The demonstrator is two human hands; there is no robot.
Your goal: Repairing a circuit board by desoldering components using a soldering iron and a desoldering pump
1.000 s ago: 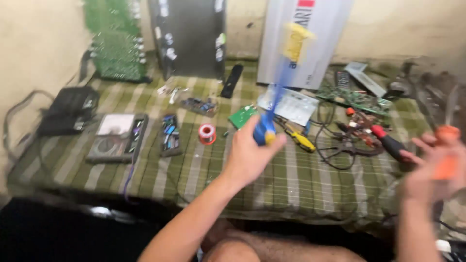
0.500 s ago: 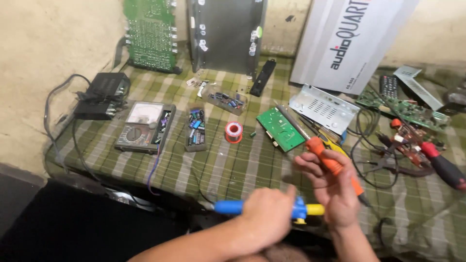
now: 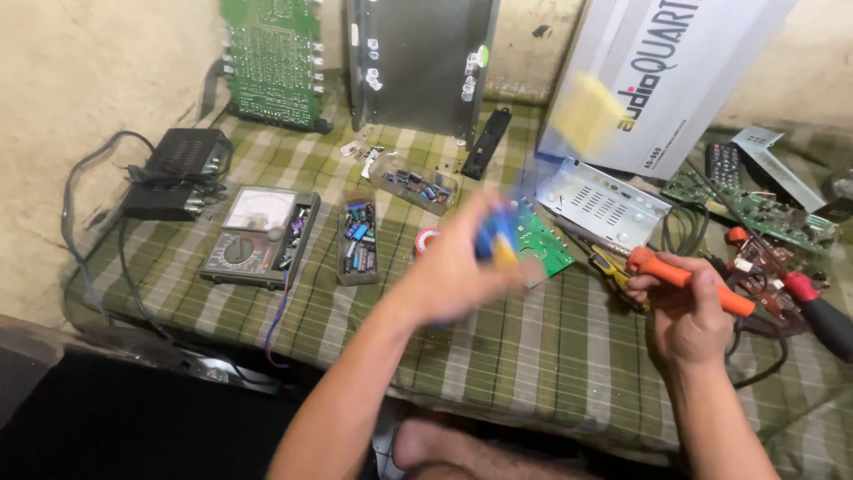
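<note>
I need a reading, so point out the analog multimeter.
Head view, left side: the analog multimeter lies on the checked cloth, between the black adapter box and a capacitor tray.

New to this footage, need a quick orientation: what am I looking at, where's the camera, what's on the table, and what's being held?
There is no machine: a person works bare-handed, and one head-worn camera looks down. The left hand, blurred, grips a blue and yellow tool. The right hand holds an orange-handled tool. On the green checked cloth lie a meter, a tray of small parts, a small green circuit board, a black box with cables and a red-handled screwdriver. A large green circuit board leans against the wall.
</note>
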